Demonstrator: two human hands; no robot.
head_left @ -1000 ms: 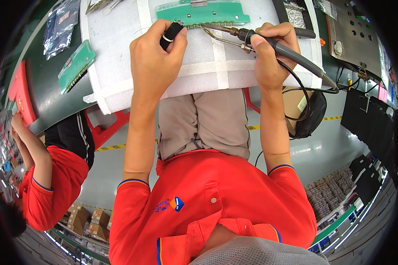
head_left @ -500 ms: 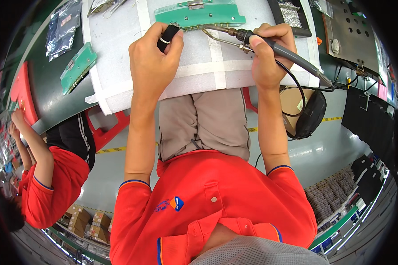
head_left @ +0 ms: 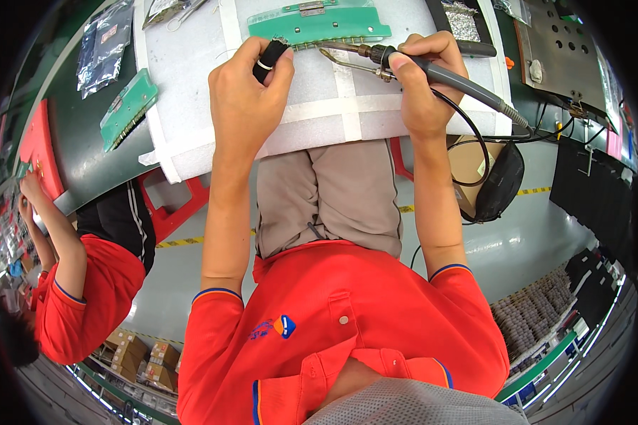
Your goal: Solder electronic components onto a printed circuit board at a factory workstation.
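Note:
My left hand [head_left: 244, 99] is closed around a black sleeved cable bundle [head_left: 269, 58] with a white band; its frayed wire ends meet the left end of a green fixture board [head_left: 326, 25]. Along that board's near edge runs a row of small brass-coloured pins. In my right hand [head_left: 427, 88] is a grey soldering iron [head_left: 455, 79], held like a pen. Its metal tip points left along the pin row, close to the cable. Below the tip runs a thin curved metal tube clamped to the iron. Whether the tip touches a pin is too small to tell.
Both boards' surroundings include a white foam pad [head_left: 319, 127] with tape strips. A second green board [head_left: 129, 108] and silvery bags [head_left: 106, 46] lie left. A black tray [head_left: 464, 21] and perforated metal box [head_left: 567, 49] stand right. A co-worker's arm [head_left: 60, 234] shows left.
The soldering iron and my right hand have shifted slightly left, its tip nearer the cable's wire ends. My left hand keeps its hold on the cable bundle.

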